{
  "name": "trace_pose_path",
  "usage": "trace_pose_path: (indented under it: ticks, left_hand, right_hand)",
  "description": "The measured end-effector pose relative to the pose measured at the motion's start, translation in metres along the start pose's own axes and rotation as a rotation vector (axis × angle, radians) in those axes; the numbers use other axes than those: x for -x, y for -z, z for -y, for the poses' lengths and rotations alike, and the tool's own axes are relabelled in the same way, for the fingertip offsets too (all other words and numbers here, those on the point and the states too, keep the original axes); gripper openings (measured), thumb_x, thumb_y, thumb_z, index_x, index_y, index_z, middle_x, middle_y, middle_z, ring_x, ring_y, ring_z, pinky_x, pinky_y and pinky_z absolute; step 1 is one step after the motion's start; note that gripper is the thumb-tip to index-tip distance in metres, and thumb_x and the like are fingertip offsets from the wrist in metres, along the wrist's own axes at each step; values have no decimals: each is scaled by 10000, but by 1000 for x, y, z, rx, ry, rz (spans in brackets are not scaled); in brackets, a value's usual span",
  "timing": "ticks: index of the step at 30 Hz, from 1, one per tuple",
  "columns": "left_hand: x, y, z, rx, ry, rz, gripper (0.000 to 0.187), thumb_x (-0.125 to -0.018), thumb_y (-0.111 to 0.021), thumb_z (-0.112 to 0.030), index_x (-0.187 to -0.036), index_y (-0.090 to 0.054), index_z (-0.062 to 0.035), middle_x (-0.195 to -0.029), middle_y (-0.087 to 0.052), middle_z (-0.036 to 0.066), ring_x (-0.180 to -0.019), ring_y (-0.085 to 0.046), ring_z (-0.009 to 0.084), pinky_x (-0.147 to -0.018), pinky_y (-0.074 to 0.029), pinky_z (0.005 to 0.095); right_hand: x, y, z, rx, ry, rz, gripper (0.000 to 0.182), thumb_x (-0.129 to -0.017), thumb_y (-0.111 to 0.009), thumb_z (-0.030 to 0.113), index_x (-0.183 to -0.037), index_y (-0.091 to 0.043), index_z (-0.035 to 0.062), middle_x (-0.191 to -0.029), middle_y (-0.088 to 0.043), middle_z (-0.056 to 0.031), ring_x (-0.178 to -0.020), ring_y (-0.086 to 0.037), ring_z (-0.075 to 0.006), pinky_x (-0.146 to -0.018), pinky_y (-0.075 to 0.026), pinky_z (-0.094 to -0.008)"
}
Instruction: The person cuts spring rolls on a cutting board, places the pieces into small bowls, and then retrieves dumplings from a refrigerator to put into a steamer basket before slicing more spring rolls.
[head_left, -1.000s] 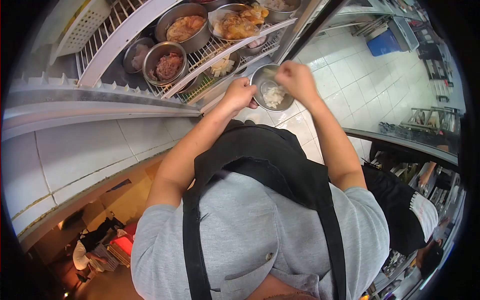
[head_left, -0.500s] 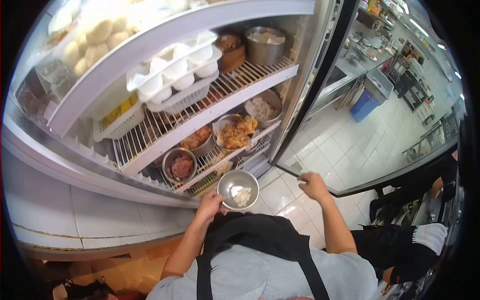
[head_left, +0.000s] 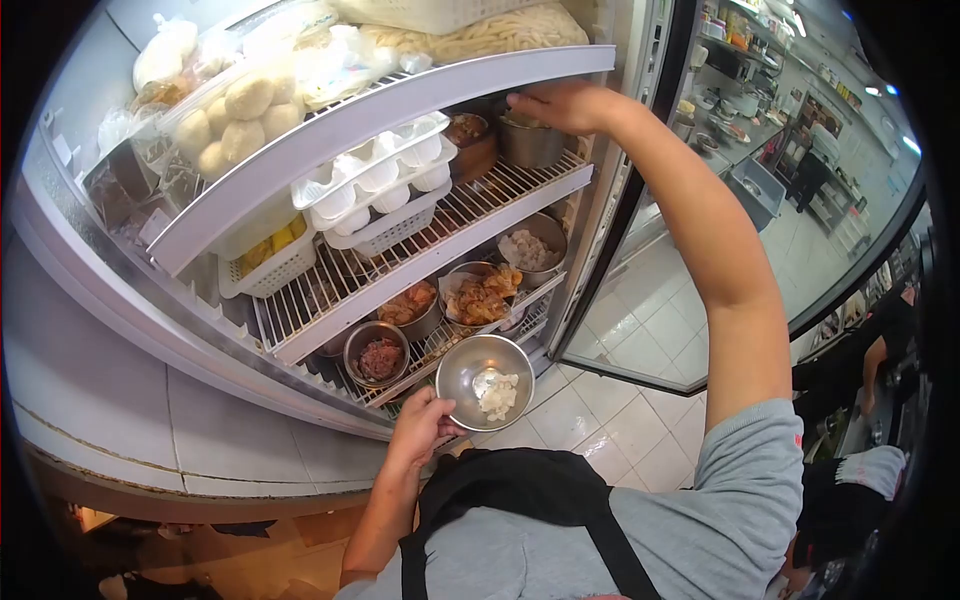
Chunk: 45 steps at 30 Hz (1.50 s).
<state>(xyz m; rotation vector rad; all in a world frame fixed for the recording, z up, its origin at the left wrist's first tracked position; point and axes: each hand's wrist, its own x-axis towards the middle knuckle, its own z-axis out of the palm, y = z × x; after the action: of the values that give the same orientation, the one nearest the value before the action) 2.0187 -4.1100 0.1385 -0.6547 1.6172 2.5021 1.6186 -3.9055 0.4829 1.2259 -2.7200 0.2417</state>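
A round metal bowl [head_left: 462, 375] with white chunks of food [head_left: 497, 396] inside is held at its left rim by my left hand [head_left: 425, 430], fingers wrapped at the edge. My right hand [head_left: 565, 105] reaches into the fridge, over the top of a tall metal pot [head_left: 532, 146] on the upper wire rack. The pot's contents are mostly covered by the hand, and whether the fingers grip anything is hidden. Left of the pot stands a brown round container [head_left: 473, 157]. White egg trays [head_left: 375, 180] rest on a white basket.
Lower racks carry bowls of red meat [head_left: 380, 360], orange-brown pieces [head_left: 480, 298] and pale food [head_left: 530, 247]. Bags of round pale items [head_left: 245, 120] lie on the top shelf. The open glass door [head_left: 640, 300] stands at the right; another person's arm [head_left: 872, 375] shows beyond it.
My right hand has moved up from beside the door to the pot on the upper rack. My left hand still holds the bowl, and the view has shifted slightly.
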Motion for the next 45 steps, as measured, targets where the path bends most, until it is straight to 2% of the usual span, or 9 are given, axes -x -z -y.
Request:
trace_pose_path:
  ticks: [4,17,20,23,25,28,35,41,45]
  left_hand:
    - [17,12,3,20,-25,-72,168,-1024,-635,-76,-1139,-630,47,-1022,-741,173,-806,-786,270,-720,-712,389]
    - [32,33,30,95,24,-168,160,-1034,-611,-48,-1150,-627,61,-989,-758,196,-777,-792,285,-702,-706,380]
    - [30,34,31,95,24,-168,167,-1035,-612,-49,-1162,-630,58,-992,-759,196,-773,-789,281,-700,-704,382]
    - [29,35,30,88,38,-174,169,-1036,-612,-49,-1167,-632,55,-1002,-759,194,-782,-790,276,-700,-704,377]
    - [29,35,30,89,38,-171,171,-1036,-613,-50,-1168,-631,58,-1007,-759,194,-786,-791,275,-700,-704,374]
    - [27,34,29,83,42,-167,177,-1037,-612,-54,-1168,-630,63,-1013,-759,194,-793,-792,274,-698,-704,370]
    - [25,31,25,36,58,-176,174,-1044,-609,-68,-1153,-628,66,-1008,-755,196,-790,-794,280,-699,-704,367]
    - [22,30,25,30,65,-179,146,-1041,-617,-61,-1118,-622,63,-997,-753,202,-782,-795,286,-687,-708,369]
    - [23,28,25,40,55,-185,134,-1038,-620,-54,-1101,-619,64,-993,-751,206,-782,-797,291,-695,-714,376]
  right_hand:
    - [-21,2,-2,210,30,205,884,-1104,-259,798,-1549,-660,148,-1600,-608,-210,-1518,-517,-420,-1282,-391,-469]
    - [-38,-12,-9,23,36,294,891,-1069,-348,832,-1658,-541,193,-1679,-541,-183,-1584,-459,-389,-1315,-346,-471]
    - [-38,-19,-13,-18,-44,288,966,-992,-464,889,-1642,-565,183,-1635,-584,-197,-1538,-516,-378,-1278,-388,-471]
    - [-38,-24,-20,64,6,131,1025,-928,-626,877,-1552,-632,65,-1508,-673,-226,-1427,-609,-351,-1212,-444,-427]
    - [-37,-12,-16,-66,36,332,968,-888,-744,817,-1452,-669,34,-1341,-737,-179,-1246,-674,-289,-1087,-503,-400]
    - [-33,-12,-14,-154,46,314,860,-881,-807,738,-1367,-689,38,-1231,-744,-125,-1134,-674,-247,-1006,-515,-379]
    - [-31,-33,-18,-190,51,64,750,-883,-825,629,-1362,-707,63,-1269,-738,-116,-1193,-657,-232,-1027,-506,-365]
    - [-34,-18,-5,-285,-65,294,670,-860,-860,536,-1339,-716,91,-1243,-730,-94,-1177,-650,-225,-1017,-505,-364]
    - [-37,-14,-4,-379,-63,341,568,-850,-889,490,-1237,-730,105,-1094,-685,-32,-1035,-607,-168,-892,-484,-324]
